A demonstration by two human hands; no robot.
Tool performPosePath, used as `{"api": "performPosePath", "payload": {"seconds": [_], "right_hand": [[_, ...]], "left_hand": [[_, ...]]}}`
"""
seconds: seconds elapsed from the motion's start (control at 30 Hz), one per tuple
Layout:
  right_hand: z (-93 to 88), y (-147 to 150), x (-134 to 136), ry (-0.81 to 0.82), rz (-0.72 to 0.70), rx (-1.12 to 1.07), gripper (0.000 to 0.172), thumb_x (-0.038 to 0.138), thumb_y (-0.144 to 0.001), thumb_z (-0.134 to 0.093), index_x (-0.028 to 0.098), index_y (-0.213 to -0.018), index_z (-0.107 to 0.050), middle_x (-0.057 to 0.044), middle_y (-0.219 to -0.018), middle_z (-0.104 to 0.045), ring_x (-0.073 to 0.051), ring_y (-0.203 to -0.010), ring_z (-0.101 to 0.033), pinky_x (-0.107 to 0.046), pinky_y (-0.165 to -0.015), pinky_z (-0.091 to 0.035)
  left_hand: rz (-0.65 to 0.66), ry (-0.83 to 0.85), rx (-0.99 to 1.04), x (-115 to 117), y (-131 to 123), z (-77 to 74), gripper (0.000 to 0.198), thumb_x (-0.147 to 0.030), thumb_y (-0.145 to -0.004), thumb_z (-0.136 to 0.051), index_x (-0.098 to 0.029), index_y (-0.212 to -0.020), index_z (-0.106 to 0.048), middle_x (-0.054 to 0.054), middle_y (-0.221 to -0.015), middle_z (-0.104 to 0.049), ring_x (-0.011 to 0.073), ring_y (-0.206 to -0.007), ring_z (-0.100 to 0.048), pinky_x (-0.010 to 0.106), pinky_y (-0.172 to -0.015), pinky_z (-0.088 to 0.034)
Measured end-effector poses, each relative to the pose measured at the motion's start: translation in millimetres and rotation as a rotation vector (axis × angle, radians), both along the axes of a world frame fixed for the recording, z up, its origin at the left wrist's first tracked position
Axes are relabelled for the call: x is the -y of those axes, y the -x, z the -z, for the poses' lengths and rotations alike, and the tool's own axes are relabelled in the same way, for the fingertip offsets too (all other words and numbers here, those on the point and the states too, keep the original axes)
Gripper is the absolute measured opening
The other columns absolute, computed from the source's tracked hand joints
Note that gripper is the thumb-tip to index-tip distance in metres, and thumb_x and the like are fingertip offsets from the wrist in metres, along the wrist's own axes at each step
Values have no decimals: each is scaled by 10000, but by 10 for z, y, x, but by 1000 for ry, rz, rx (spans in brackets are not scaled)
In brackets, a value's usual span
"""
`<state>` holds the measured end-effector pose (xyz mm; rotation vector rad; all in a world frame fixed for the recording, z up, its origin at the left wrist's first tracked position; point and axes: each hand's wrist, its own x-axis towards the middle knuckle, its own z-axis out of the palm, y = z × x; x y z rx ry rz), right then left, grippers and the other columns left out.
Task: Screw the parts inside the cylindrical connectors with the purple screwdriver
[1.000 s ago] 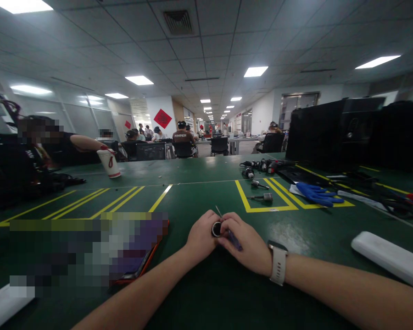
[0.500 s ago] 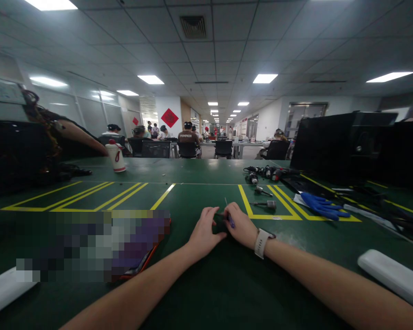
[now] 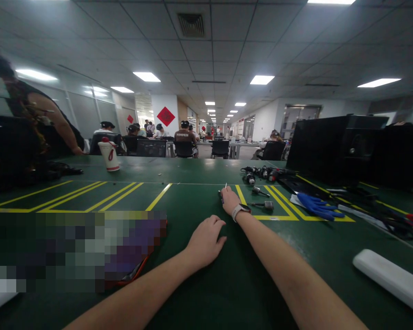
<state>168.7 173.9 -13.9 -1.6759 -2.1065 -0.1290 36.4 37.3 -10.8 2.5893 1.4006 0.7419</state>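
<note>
My right hand [image 3: 230,201], with a pale-strapped watch [image 3: 240,210] at its wrist, is reached forward over the green table [image 3: 192,197]. Its fingers are closed round a slim tool [image 3: 226,185], whose thin metal tip sticks up beyond them; the hand hides most of it. A small dark part shows at the left side of these fingers. Nearer to me, my left hand [image 3: 205,240] rests low over the table, thumb apart from its bent fingers, holding nothing. Just right of my right hand lie two metal pieces with thin rods, the upper one [image 3: 260,191] and the lower one [image 3: 264,205].
Yellow tape marks [image 3: 275,218] line the table. At right lie a blue glove [image 3: 315,206], black cables [image 3: 392,217] and a white bar [image 3: 387,275]; dark cylindrical fittings [image 3: 258,173] sit farther back. A blurred purple item [image 3: 134,240] is left, a white cup [image 3: 109,156] beyond. A person stands at far left.
My right hand has moved forward, away from my left hand, carrying the slim tool. My left hand has dropped slightly toward me. The person at left has drawn an arm back from the cup.
</note>
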Motion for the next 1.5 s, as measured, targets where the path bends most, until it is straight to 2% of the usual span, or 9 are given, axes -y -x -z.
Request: {"api": "performPosePath", "payload": {"seconds": [0.23,0.4,0.57,0.8,0.9,1.07,1.2,1.37,1.5], "right_hand": [[-63,-59,78,-83,77,-27,274,283,-888,-509,153,-1129,-524,-81,-1140,-550,-200,-961,-573,-399,-804,-492],[-94,-185,110,-70,141,-51,273,284,-890,-507,154,-1129,-524,-79,-1124,-558,-193,-941,-581,-390,-793,-497],[-108,-138,62,-14,129,-42,283,290,-887,-510,150,-1132,-522,-81,-1131,-555,-201,-957,-576,-401,-801,-492],[-111,5,-53,138,76,-18,285,283,-882,-520,146,-1132,-520,-78,-1117,-560,-196,-936,-584,-389,-781,-502],[-201,-219,-105,168,138,-25,286,282,-881,-522,149,-1135,-519,-78,-1122,-558,-198,-942,-582,-389,-785,-500],[-370,-882,-140,226,273,3,275,283,-885,-514,159,-1131,-524,-79,-1131,-554,-196,-951,-578,-387,-794,-496],[-341,-1249,-125,294,344,35,280,283,-883,-519,152,-1130,-523,-79,-1126,-556,-197,-947,-580,-389,-788,-499],[-240,-1322,-116,300,379,60,270,280,-880,-525,159,-1122,-529,-75,-1118,-560,-195,-946,-582,-375,-783,-500],[-239,-1243,-39,187,388,106,285,284,-883,-518,145,-1132,-522,-83,-1125,-556,-199,-947,-580,-393,-792,-497]], "left_hand": [[71,-114,-104,91,-33,-88,235,-153,-791,-509,-151,-1014,-586,107,-1069,-569,264,-995,-514,435,-884,-390],[255,-287,-288,271,-102,-166,211,-117,-850,-413,-151,-967,-585,100,-1027,-605,227,-959,-542,411,-922,-349],[404,-206,-309,418,-189,-129,114,-192,-824,-514,-189,-904,-594,35,-855,-642,178,-793,-575,343,-838,-390],[370,-67,-230,426,-188,-158,126,-183,-807,-544,-202,-917,-603,34,-924,-619,179,-850,-557,307,-763,-407],[359,-45,-227,430,-179,-176,129,-183,-817,-526,-205,-917,-605,37,-927,-609,187,-852,-553,317,-756,-411],[373,-31,-227,430,-181,-186,127,-192,-830,-512,-202,-916,-605,43,-938,-610,191,-865,-550,315,-756,-420],[386,-41,-221,413,-178,-172,118,-186,-820,-521,-196,-901,-607,48,-939,-609,193,-859,-551,318,-757,-420],[393,-53,-229,404,-173,-157,125,-199,-824,-520,-190,-916,-604,45,-936,-609,185,-850,-547,312,-746,-426],[387,-64,-237,412,-174,-160,125,-204,-822,-528,-191,-916,-609,43,-936,-617,186,-847,-552,299,-726,-429]]}}
